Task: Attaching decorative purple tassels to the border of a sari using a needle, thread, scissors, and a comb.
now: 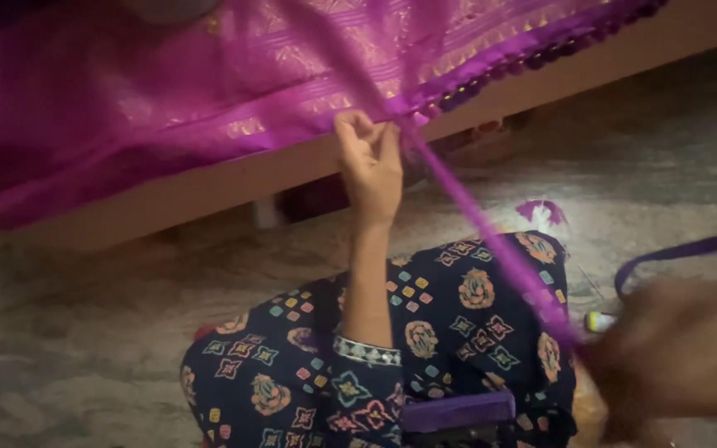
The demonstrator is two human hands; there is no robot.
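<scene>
Left hand (369,162) pinching purple sari edge (425,104) hanging off bed; taut purple thread (491,236) running down to blurred right hand (678,353), apparently clenched on its lower end.

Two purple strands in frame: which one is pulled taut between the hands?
The lighter purple thread bundle, running straight from the left hand to the blurred right hand. The darker strap lies slack on the floor.

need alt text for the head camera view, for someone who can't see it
The left hand pinches the beaded edge of a purple fabric draped over a wooden ledge, while the blurred right hand pulls a purple thread bundle taut from it. Below lies a dark patterned garment over the lap.
</scene>
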